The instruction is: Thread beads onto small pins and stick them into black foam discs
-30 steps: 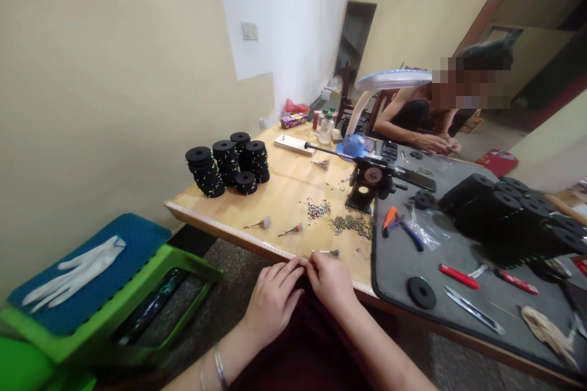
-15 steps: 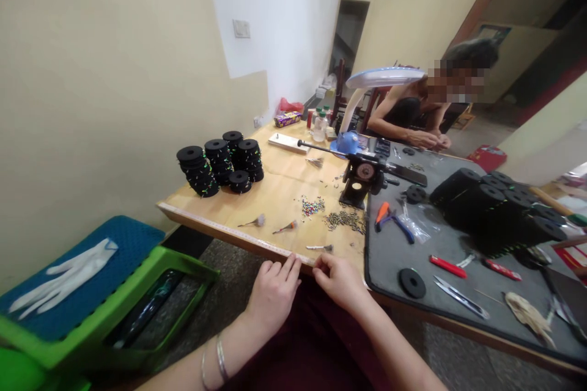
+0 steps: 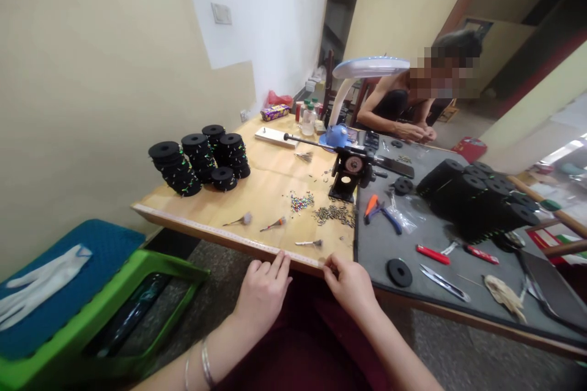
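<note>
My left hand (image 3: pixel 262 294) rests at the near edge of the wooden table (image 3: pixel 257 195), fingers stretched toward the measuring tape strip (image 3: pixel 220 233) along that edge. My right hand (image 3: pixel 351 284) sits a hand's width to the right, thumb and fingers pinched together at the table edge; what they pinch is too small to see. Just beyond the hands lie three small feathered lures (image 3: pixel 309 243) and piles of tiny beads (image 3: pixel 300 201) and metal bits (image 3: pixel 334 214).
Stacks of black foam spools (image 3: pixel 197 159) stand at the far left, a small black vise (image 3: pixel 349 172) mid-table. A grey mat (image 3: pixel 440 238) holds pliers, red tools, scissors, a foam disc and more black spools. Another person works beyond a desk lamp (image 3: pixel 367 70). A green stool with a white glove (image 3: pixel 41 281) stands at left.
The view has swung right. My hands have drawn apart along the table edge, the right one sliding rightward while staying pinched.
</note>
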The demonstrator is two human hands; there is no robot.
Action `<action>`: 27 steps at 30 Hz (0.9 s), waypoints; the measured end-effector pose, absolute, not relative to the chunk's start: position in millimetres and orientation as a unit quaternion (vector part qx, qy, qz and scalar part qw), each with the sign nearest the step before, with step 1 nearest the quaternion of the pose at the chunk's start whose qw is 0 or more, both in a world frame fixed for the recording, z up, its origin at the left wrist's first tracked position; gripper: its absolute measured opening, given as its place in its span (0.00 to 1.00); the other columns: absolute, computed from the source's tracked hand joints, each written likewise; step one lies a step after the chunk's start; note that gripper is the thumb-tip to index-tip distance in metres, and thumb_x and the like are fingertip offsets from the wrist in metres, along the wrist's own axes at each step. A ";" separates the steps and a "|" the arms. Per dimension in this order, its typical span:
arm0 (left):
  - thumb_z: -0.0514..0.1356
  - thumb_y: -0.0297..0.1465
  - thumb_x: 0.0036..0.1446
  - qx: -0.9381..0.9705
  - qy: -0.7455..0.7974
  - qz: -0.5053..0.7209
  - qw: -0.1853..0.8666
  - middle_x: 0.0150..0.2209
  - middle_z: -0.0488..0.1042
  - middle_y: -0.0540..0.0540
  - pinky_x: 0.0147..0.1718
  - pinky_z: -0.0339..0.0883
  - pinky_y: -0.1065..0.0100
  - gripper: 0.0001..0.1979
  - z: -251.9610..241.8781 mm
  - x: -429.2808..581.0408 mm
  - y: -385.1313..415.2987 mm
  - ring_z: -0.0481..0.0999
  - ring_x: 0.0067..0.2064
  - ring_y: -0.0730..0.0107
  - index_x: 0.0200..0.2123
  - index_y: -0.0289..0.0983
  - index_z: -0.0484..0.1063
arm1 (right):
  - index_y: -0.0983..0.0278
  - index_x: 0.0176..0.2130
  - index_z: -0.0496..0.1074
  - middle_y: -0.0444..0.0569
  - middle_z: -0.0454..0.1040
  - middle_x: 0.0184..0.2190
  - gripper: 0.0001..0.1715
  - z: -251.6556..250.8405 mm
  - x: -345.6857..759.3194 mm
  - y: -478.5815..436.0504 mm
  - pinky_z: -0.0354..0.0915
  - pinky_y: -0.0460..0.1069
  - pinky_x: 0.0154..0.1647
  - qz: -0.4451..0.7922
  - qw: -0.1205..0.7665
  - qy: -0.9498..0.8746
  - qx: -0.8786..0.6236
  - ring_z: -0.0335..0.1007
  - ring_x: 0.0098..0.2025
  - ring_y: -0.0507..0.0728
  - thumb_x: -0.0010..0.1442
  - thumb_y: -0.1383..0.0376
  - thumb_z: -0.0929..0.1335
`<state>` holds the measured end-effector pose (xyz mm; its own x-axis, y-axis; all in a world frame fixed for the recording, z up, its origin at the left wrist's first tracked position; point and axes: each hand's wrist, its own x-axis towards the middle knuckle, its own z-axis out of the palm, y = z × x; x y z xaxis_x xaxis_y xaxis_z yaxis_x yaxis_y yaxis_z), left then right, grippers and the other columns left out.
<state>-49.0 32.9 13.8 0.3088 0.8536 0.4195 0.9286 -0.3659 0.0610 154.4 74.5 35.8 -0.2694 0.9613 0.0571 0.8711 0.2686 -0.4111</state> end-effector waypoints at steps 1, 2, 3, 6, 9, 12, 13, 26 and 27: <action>0.53 0.28 0.60 -0.802 -0.555 -0.195 0.099 0.48 0.76 0.31 0.33 0.60 0.57 0.16 14.2 -48.9 33.0 0.74 0.32 0.58 0.49 0.29 0.73 | 0.60 0.30 0.72 0.45 0.77 0.24 0.07 34.9 154.0 74.0 0.54 0.44 0.26 0.143 0.146 -0.782 -0.589 0.73 0.27 0.55 0.58 0.65 0.65; 0.53 0.28 0.61 -0.802 -0.555 -0.195 0.101 0.48 0.76 0.31 0.33 0.60 0.57 0.16 15.1 -49.0 33.2 0.75 0.32 0.58 0.49 0.29 0.73 | 0.60 0.30 0.71 0.45 0.77 0.24 0.07 34.2 153.5 73.6 0.53 0.44 0.26 0.136 0.142 -0.782 -0.592 0.72 0.26 0.54 0.58 0.65 0.65; 0.53 0.28 0.60 -0.802 -0.556 -0.193 0.102 0.47 0.76 0.32 0.33 0.61 0.57 0.16 16.5 -49.5 33.7 0.75 0.32 0.58 0.48 0.29 0.73 | 0.61 0.29 0.71 0.45 0.77 0.24 0.07 33.7 153.1 73.3 0.53 0.44 0.25 0.130 0.138 -0.782 -0.594 0.72 0.26 0.54 0.58 0.66 0.65; 0.55 0.27 0.59 -0.800 -0.563 -0.192 0.077 0.46 0.77 0.33 0.33 0.63 0.57 0.14 24.2 -52.9 36.4 0.76 0.33 0.57 0.47 0.29 0.73 | 0.61 0.29 0.71 0.45 0.77 0.23 0.06 32.6 152.7 73.0 0.52 0.44 0.25 0.123 0.132 -0.784 -0.594 0.72 0.25 0.54 0.58 0.67 0.65; 0.56 0.28 0.59 -0.794 -0.560 -0.238 0.000 0.43 0.79 0.36 0.38 0.66 0.57 0.13 34.6 -53.6 38.9 0.76 0.40 0.56 0.45 0.31 0.74 | 0.61 0.30 0.70 0.45 0.77 0.24 0.06 31.2 155.0 72.4 0.54 0.44 0.26 0.138 0.152 -0.789 -0.579 0.72 0.26 0.55 0.58 0.67 0.65; 0.53 0.27 0.61 -0.782 -0.521 -0.326 -0.105 0.45 0.77 0.38 0.46 0.66 0.61 0.14 43.0 -43.7 39.5 0.74 0.46 0.59 0.48 0.33 0.71 | 0.61 0.30 0.70 0.46 0.76 0.25 0.06 30.9 158.9 69.9 0.57 0.44 0.27 0.187 0.204 -0.789 -0.549 0.71 0.27 0.54 0.59 0.67 0.65; 0.52 0.27 0.61 -0.775 -0.507 -0.345 -0.153 0.47 0.76 0.39 0.47 0.66 0.63 0.14 44.9 -38.2 39.7 0.74 0.46 0.61 0.49 0.34 0.70 | 0.61 0.31 0.70 0.46 0.76 0.25 0.06 31.6 160.1 68.5 0.58 0.44 0.28 0.208 0.226 -0.787 -0.535 0.71 0.27 0.54 0.59 0.66 0.65; 0.58 0.36 0.56 -0.565 -0.455 -0.365 -0.584 0.24 0.63 0.52 0.27 0.55 0.73 0.11 64.1 -9.1 46.0 0.60 0.27 0.74 0.27 0.35 0.68 | 0.66 0.39 0.71 0.41 0.66 0.18 0.19 43.6 185.7 53.1 0.59 0.45 0.29 0.560 0.342 -0.635 -0.408 0.60 0.22 0.50 0.66 0.57 0.58; 0.58 0.36 0.55 -0.546 -0.457 -0.364 -0.600 0.23 0.62 0.53 0.25 0.53 0.73 0.11 64.6 -9.5 44.8 0.57 0.25 0.75 0.27 0.35 0.68 | 0.67 0.38 0.72 0.40 0.65 0.17 0.20 44.3 188.0 52.5 0.58 0.45 0.28 0.563 0.343 -0.630 -0.410 0.59 0.21 0.50 0.65 0.57 0.58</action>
